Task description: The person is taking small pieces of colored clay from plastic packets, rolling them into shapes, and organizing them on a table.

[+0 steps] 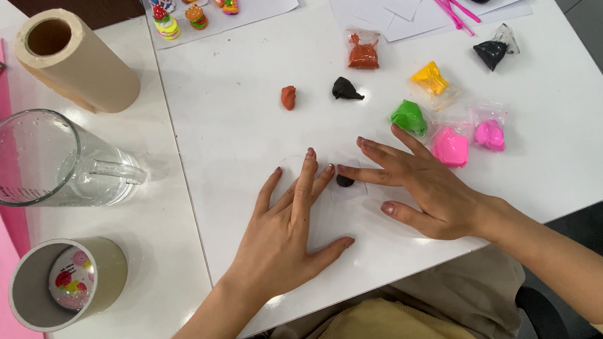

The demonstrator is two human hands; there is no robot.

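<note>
Dark clay lump (345, 180) sits on worktop (241, 110) between the fingertips of left hand (285, 234) and right hand (423, 186). Both grips released, flat. Probably soft, light, tacky (dents easily); pinch sides gently.

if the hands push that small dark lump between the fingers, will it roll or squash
The small dark lump looks rounded, so it would probably roll under the right hand. It resembles the soft-looking black clay piece, so it likely dents.
</note>
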